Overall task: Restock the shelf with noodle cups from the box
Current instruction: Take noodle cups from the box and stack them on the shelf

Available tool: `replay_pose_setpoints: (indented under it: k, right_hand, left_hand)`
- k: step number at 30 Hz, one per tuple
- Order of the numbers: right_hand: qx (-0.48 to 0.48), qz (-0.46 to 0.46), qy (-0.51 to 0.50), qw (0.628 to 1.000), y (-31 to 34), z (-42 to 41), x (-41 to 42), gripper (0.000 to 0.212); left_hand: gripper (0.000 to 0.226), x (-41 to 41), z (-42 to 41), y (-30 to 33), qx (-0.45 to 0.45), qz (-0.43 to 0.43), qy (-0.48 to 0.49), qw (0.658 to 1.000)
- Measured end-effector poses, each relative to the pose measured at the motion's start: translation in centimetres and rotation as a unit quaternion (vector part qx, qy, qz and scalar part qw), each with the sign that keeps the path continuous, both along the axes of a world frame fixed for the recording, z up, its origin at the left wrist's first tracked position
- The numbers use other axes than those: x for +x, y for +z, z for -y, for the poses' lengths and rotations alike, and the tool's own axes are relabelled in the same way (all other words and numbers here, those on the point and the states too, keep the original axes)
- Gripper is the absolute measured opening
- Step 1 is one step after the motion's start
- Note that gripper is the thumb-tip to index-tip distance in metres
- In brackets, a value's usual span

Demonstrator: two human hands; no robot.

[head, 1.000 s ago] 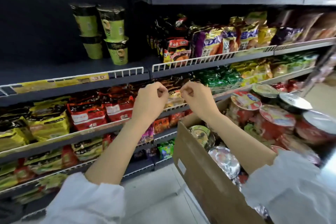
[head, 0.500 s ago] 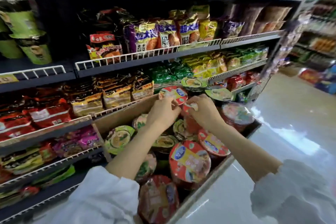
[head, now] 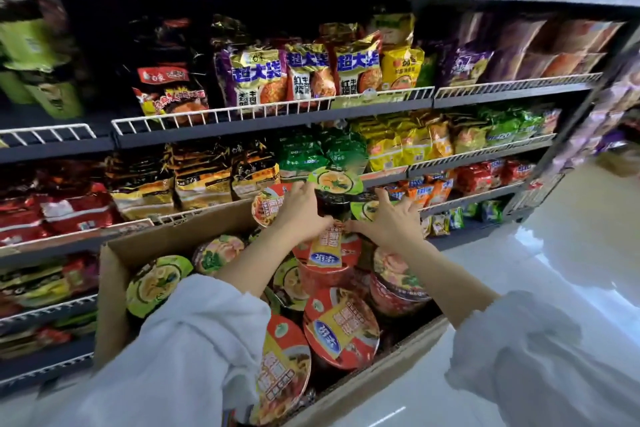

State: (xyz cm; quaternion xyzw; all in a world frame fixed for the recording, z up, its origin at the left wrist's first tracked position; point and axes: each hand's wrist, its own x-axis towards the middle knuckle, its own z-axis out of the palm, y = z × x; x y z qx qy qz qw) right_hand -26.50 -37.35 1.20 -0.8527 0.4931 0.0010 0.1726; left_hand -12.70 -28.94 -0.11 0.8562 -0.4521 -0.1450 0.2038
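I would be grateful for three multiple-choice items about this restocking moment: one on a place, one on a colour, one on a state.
1. Where are the loose noodle cups?
A. on the floor
B. in the cardboard box
C. on the top shelf

2. What colour is the lid of the cup between the hands?
A. green
B. blue
C. white

3. How is that cup handled?
A. untouched
B. one hand only
C. both hands on it

Key: B, the cardboard box holds them; A, the dark cup has a green lid; C, left hand and right hand flank it.
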Motion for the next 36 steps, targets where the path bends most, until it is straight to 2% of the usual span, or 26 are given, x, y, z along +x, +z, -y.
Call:
replay_pose_setpoints:
  k: [6,11,13,16,18,22,26,29,36]
  right_hand:
    - [0.026,0.005,-0.005,1.0,0.7,2.3,1.7,0.092]
    - [-0.005,0.046,-0.004,0.999,2.3,3.8,1.6,0.091]
    - [-0.002,0.058,-0.002,0.998,2.6,4.5,1.6,0.09]
    - [-0.002,0.077,-0.001,0.997,2.9,5.3,1.6,0.09]
    - [-0.003,0.094,0.002,0.996,3.3,5.5,1.5,0.09]
    - [-0.032,0.14,0.03,0.989,5.3,5.6,1.3,0.088]
    - [-0.065,0.199,0.075,0.975,7.5,4.5,1.1,0.087]
    - [-0.08,0.244,0.111,0.96,9.0,2.7,1.6,0.087]
    - [-0.018,0.305,0.187,0.934,11.9,-5.6,5.7,0.083]
  left_hand:
    - [0.106,3.1,3.1,0.0,0.038,-0.011,-0.035,0.999]
    - [0.125,3.8,6.2,-0.3,0.083,-0.01,-0.038,0.996]
    - [0.123,3.6,6.8,-0.7,0.055,-0.004,-0.022,0.998]
    - [0.115,3.2,6.9,-0.9,-0.029,-0.054,0.019,0.998]
    - [0.107,3.1,6.7,-0.5,-0.082,-0.076,0.049,0.992]
    - [0.109,2.0,5.6,2.2,-0.195,-0.096,0.103,0.971]
    - [0.11,1.0,3.3,5.9,-0.298,-0.025,0.144,0.943]
    - [0.113,0.2,0.1,8.0,-0.34,0.031,0.183,0.922]
    - [0.122,1.9,-10.8,10.0,-0.287,0.143,0.287,0.903]
